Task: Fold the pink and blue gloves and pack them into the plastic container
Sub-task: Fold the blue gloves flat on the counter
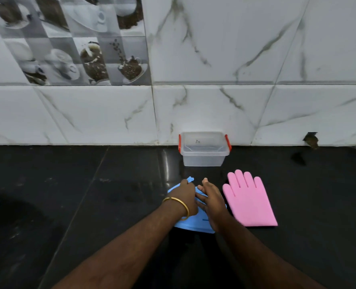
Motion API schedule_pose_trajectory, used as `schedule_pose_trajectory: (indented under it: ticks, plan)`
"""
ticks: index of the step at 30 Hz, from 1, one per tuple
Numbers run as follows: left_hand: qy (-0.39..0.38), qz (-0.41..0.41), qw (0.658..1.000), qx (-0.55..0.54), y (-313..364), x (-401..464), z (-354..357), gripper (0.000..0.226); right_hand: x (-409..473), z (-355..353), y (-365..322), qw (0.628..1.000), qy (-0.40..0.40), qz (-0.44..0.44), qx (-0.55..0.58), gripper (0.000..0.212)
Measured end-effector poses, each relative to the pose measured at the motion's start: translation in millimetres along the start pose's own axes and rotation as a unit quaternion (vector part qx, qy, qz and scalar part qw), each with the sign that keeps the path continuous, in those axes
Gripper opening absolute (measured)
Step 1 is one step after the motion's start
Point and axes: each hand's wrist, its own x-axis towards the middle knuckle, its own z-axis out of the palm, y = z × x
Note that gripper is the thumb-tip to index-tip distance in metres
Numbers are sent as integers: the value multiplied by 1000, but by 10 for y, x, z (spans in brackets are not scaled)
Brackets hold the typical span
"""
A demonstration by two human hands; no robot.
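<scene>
A blue glove [193,225] lies on the black counter, mostly covered by both my hands. My left hand [184,195], with a gold bangle at the wrist, grips the glove's finger end, and one blue fingertip sticks out above it. My right hand [211,200] lies on the glove's middle with fingers straight, pressing it down. To the right a pink glove [249,200] lies flat, fingers pointing toward the wall. The clear plastic container [203,158] with red side clips stands behind both gloves against the wall, with its lid on.
The black counter [89,195] stretches wide to the left and right. A white marble-tiled wall [235,101] rises directly behind the container. A small dark hole [310,139] sits in the wall base at the right.
</scene>
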Motion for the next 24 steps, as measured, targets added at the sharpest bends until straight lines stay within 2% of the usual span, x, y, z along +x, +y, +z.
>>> schedule_pose_trajectory:
  ticks: [1,4,5,7,9,11,14,17,20,22,24]
  plan:
    - [-10,-1,1000,25,78,13,45,54,-47,32,-19,998,-10,36,57,30]
    - [-42,-37,994,89,225,60,176,66,-71,-64,36,999,-18,33,2,13]
    - [-43,-42,993,102,276,68,231,72,-50,-162,49,998,-20,49,18,11]
    - [-38,-66,993,94,333,91,358,77,-18,-239,58,998,-20,52,24,10]
    - [-30,-86,993,78,377,109,471,78,10,-237,57,999,-28,39,-3,18]
    - [-31,-83,993,79,388,131,550,89,52,-214,61,999,-26,17,-24,23]
    - [-49,-56,994,75,385,121,591,99,95,-161,8,994,-30,-29,-97,14]
    - [-56,-29,996,58,345,68,634,77,159,-47,-64,976,-43,-87,-193,19]
    - [-28,5,1000,14,307,-37,658,45,231,110,-127,943,-118,-149,-275,17]
    - [-1,40,999,21,292,-132,685,42,288,226,-162,931,-163,-135,-298,22]
    - [26,88,995,50,252,-243,757,52,347,320,-165,927,-185,-99,-311,27]
